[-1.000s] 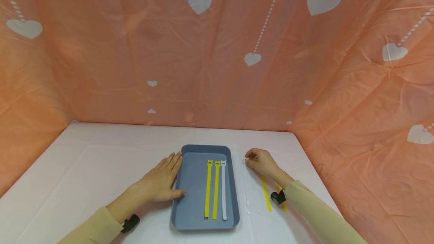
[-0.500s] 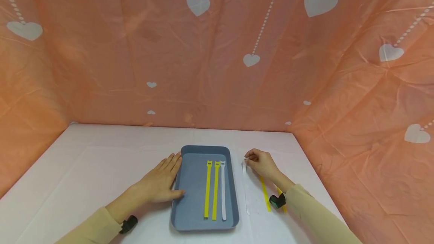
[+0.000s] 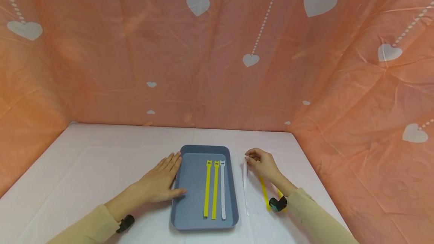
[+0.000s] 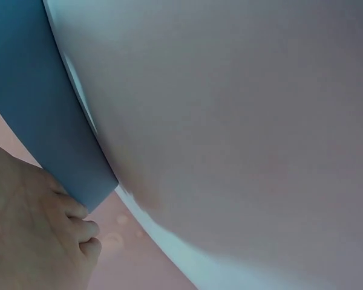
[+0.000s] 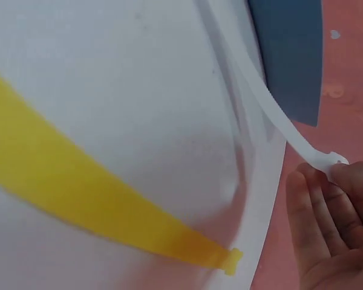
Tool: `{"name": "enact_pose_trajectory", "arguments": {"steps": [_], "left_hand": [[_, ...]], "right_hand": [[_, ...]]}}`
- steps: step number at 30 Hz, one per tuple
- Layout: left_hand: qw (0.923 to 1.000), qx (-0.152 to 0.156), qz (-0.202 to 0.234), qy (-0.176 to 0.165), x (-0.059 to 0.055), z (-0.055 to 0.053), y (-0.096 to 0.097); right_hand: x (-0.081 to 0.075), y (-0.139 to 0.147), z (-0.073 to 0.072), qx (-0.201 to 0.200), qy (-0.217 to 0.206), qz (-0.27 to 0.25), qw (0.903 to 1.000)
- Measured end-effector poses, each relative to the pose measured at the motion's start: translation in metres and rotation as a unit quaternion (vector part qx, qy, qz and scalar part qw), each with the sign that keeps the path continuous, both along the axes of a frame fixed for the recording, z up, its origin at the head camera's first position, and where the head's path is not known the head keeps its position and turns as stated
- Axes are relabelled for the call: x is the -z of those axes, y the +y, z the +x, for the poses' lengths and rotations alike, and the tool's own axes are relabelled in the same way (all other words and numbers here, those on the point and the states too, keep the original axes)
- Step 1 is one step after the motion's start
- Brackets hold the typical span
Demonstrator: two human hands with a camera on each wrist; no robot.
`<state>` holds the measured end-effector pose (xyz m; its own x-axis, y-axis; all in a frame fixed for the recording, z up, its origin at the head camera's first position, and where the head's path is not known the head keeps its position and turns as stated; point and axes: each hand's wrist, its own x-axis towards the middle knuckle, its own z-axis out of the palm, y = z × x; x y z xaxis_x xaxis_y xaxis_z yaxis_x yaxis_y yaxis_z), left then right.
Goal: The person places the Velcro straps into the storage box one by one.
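Note:
My right hand [image 3: 262, 163] pinches the head end of a white cable strap [image 5: 278, 118] between thumb and fingers, to the right of the tray. In the right wrist view the strap's head is raised off the table and its band slopes down from the fingers. My left hand [image 3: 157, 182] lies with straight fingers along the left wall of the blue-grey tray [image 3: 190, 206], its thumb over the rim. Inside the tray, two yellow cable straps [image 3: 208, 191] and a white cable strap [image 3: 223, 193] lie side by side, heads away from me.
Partly under my right arm, a yellow cable strap [image 3: 264, 193] lies on the white table [image 3: 101, 161], with another yellow strap [image 3: 280, 190] beside it. An orange curtain with white hearts [image 3: 203, 67] stands behind the table and along both sides.
The white strap's head has come up off the table in my right hand, and its band now shows more plainly. My left hand stays at the tray.

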<state>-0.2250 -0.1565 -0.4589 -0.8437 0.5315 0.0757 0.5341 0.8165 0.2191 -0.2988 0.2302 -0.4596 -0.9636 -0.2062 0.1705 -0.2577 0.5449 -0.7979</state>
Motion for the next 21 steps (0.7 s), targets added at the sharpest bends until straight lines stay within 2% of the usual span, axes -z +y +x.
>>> {"name": "enact_pose_trajectory", "arguments": {"steps": [9, 15, 21], "left_hand": [[1.0, -0.001, -0.001, 0.003, 0.002, -0.001, -0.001], [1.0, 0.001, 0.001, 0.002, 0.002, 0.0, 0.0], [1.0, 0.0, 0.0, 0.003, 0.002, 0.0, 0.0]], "right_hand": [[-0.005, -0.002, 0.006, 0.008, 0.021, -0.042, 0.9989], [-0.013, -0.004, 0.012, 0.015, -0.003, -0.084, 0.9963], [-0.022, -0.005, 0.017, 0.017, -0.016, -0.103, 0.9945]]}}
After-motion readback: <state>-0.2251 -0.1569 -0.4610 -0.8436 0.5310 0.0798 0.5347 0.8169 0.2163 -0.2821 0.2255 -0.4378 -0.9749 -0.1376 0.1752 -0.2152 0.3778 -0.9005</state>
